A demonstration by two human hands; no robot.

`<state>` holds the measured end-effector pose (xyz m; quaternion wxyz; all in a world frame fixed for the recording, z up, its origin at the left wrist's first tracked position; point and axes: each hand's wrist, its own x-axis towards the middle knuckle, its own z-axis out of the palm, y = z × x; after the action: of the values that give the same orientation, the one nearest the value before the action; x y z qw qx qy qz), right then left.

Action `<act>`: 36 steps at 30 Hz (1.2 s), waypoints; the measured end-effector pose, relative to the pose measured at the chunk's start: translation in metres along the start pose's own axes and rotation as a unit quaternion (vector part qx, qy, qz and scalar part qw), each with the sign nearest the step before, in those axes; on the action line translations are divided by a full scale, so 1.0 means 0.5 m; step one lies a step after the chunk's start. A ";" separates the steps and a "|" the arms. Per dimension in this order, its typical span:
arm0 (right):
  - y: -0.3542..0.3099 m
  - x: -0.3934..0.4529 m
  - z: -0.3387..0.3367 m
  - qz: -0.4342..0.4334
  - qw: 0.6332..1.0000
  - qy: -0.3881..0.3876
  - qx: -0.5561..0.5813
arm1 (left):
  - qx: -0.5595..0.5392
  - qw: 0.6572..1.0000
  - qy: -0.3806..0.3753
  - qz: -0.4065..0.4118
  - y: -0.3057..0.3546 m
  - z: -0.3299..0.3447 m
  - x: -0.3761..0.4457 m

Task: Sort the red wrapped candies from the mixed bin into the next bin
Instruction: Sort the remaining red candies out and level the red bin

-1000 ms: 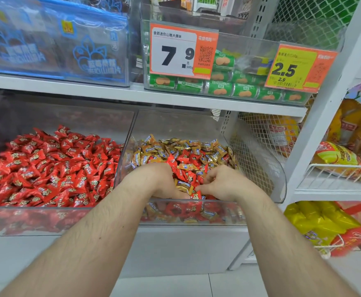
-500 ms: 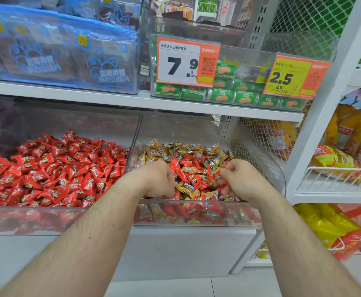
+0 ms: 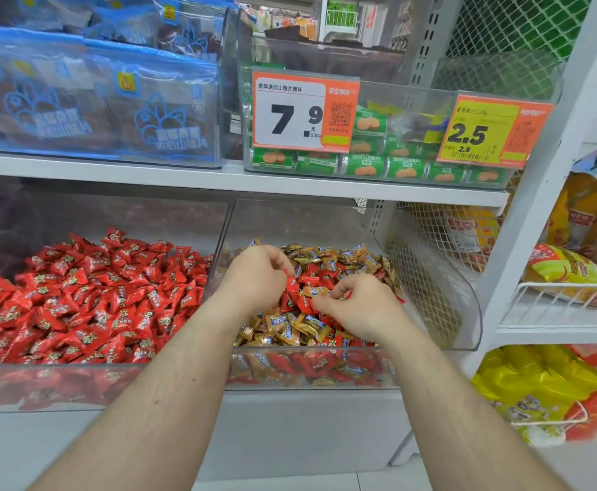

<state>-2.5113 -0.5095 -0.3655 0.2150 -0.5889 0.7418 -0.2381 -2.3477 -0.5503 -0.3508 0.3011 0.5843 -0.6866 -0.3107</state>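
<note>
Hands both work inside the mixed bin (image 3: 431, 278). Left hand (image 3: 254, 278) is curled, fingers closed around red wrapped candies (image 3: 291, 288) at the pile's top. Right hand (image 3: 357, 306) pinches at more red pieces just beside it; whether it has one secured cannot be told. Next bin (image 3: 95, 380), to the left, is heaped with red candies only. Mixed pile is mostly gold wrappers (image 3: 311, 324), yet red shows in the centre and along the front wall. Judged partway: plenty of red remains to move.
</note>
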 end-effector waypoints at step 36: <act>-0.254 -0.125 0.038 0.161 0.693 -0.265 0.650 | -0.403 0.901 0.037 -0.153 -0.107 -0.232 -0.088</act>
<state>-2.3886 -0.4747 -0.3011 0.7673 -0.2123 0.3971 -0.4567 -2.2188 -0.5220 -0.3222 0.4850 0.5219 -0.3929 -0.5814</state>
